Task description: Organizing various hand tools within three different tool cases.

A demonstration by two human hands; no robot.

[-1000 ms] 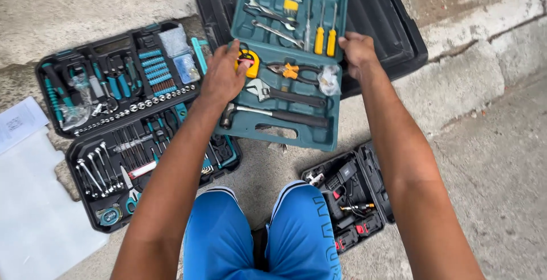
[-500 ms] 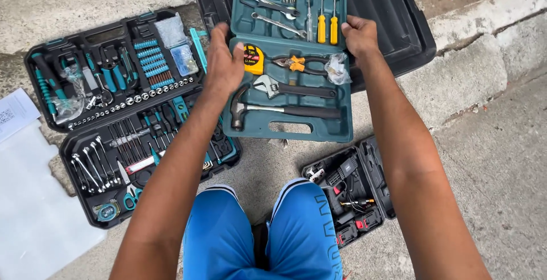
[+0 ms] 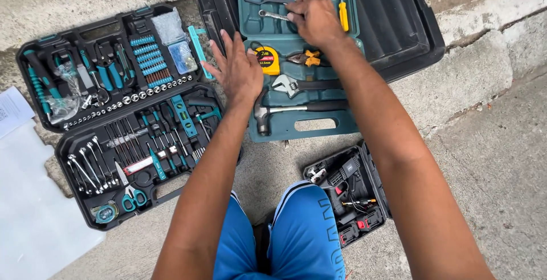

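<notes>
we're kneeling over the teal tool tray (image 3: 347, 123), which is lying in the open black case (image 3: 410, 35). our right hand (image 3: 313, 19) is curled over the tray's upper half, fingertips touching a wrench (image 3: 272, 15). our left hand (image 3: 238, 70) is hovering spread flat at the tray's left edge, beside the yellow tape measure (image 3: 266, 59).

Two clear plastic bags (image 3: 175, 42) of small parts lie in the black tool case (image 3: 114, 115), upper compartment. A white printed sheet (image 3: 11, 109) lies at far left on the ground.
</notes>
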